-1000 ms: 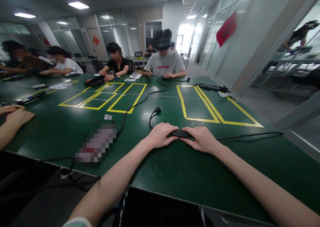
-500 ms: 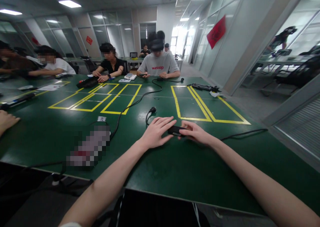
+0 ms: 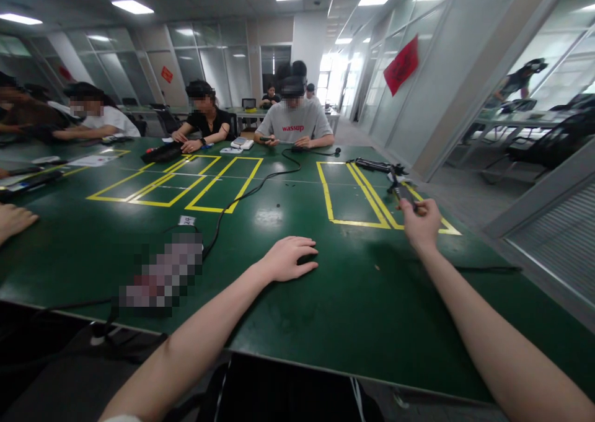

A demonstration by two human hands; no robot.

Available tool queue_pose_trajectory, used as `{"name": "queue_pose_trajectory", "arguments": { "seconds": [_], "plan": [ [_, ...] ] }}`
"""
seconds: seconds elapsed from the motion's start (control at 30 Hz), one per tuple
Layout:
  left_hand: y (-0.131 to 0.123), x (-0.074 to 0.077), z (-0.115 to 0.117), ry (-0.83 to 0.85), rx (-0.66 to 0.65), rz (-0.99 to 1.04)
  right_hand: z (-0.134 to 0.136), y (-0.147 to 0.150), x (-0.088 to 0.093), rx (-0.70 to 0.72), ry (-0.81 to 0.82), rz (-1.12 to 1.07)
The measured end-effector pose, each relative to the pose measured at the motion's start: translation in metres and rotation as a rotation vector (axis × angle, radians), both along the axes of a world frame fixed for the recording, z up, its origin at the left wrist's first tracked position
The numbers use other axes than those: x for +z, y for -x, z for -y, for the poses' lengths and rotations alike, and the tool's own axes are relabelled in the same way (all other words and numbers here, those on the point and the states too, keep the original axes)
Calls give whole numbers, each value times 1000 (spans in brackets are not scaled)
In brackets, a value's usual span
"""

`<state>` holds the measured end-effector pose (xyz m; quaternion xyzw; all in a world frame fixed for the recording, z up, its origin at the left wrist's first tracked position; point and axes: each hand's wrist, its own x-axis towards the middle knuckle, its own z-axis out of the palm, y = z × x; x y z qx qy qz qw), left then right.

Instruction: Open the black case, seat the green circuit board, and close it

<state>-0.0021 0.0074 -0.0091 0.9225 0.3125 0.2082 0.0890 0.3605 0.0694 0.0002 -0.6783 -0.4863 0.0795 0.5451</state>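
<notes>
My right hand (image 3: 423, 220) is closed around a black power adapter (image 3: 406, 193), holding it above the right taped area. A dark plug and bunched cord (image 3: 393, 177) show just beyond the fingers. Part of the adapter is hidden by my hand. My left hand (image 3: 290, 258) rests palm down on the green table (image 3: 325, 323), fingers stretched out and thumb apart. Whether the dark patch between its thumb and fingers is shadow or an object, I cannot tell. A thin black cable (image 3: 488, 268) lies to the right of my right forearm.
Yellow tape (image 3: 360, 224) marks rectangles on the table. A black folded item (image 3: 376, 163) lies at the far right. A pixelated power strip-like object (image 3: 162, 270) and a long black cable (image 3: 251, 191) are on the left. Several people sit around; another person's hand (image 3: 16, 219) rests at the left edge.
My right hand has carried the adapter and its plug up and to the right, away from my left hand. My left hand has shifted slightly down and lies alone on the table.
</notes>
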Motion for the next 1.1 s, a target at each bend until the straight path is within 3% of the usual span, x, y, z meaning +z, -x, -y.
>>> {"name": "queue_pose_trajectory", "arguments": {
  "seconds": [0.13, 0.27, 0.4, 0.57, 0.9, 1.1],
  "plan": [
    [3, 2, 1, 8, -9, 9, 10, 2, -9, -111, 325, 508],
    [5, 1, 1, 11, -7, 44, 11, -9, -11, -190, 373, 659],
    [5, 0, 1, 32, -9, 60, 6, -33, -13, -182, 421, 682],
    [6, 1, 2, 61, -2, 84, 4, -56, -18, -66, 418, 595],
    [4, 7, 3, 93, 17, 84, 1, -59, -19, -99, 329, 339],
    [2, 5, 3, 85, 27, 84, -1, -61, -19, -20, 309, 476]
  ]
}}
